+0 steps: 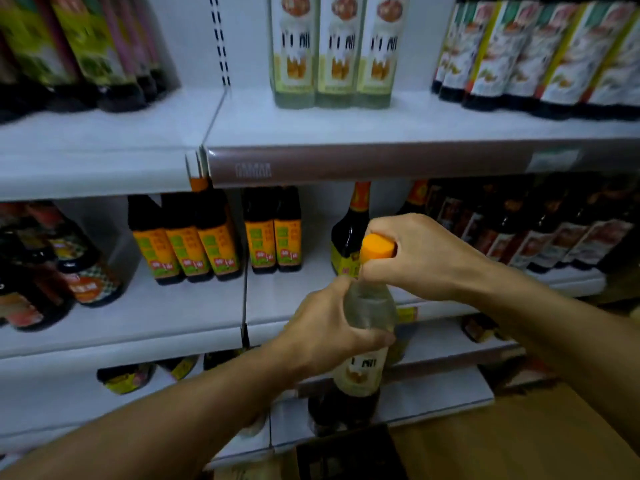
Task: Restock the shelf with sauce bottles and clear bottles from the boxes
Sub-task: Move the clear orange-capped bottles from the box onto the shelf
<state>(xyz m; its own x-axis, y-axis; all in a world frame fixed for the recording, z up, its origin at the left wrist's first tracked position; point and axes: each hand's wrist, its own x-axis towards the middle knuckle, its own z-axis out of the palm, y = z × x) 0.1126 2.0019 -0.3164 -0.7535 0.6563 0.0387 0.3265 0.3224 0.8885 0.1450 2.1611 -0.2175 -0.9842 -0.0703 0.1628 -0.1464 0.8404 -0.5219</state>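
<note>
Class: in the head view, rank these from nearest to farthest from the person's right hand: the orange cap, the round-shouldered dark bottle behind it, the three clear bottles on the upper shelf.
1. orange cap: inside the right hand, under its fingers.
2. round-shouldered dark bottle: just left of the hand, on the middle shelf.
3. three clear bottles: well above, on the upper shelf.

A shop: tiered white shelves [346, 129] stocked with rows of labelled sauce bottles [187, 244].

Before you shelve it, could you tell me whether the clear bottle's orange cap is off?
No, the orange cap sits on the clear bottle.
</note>
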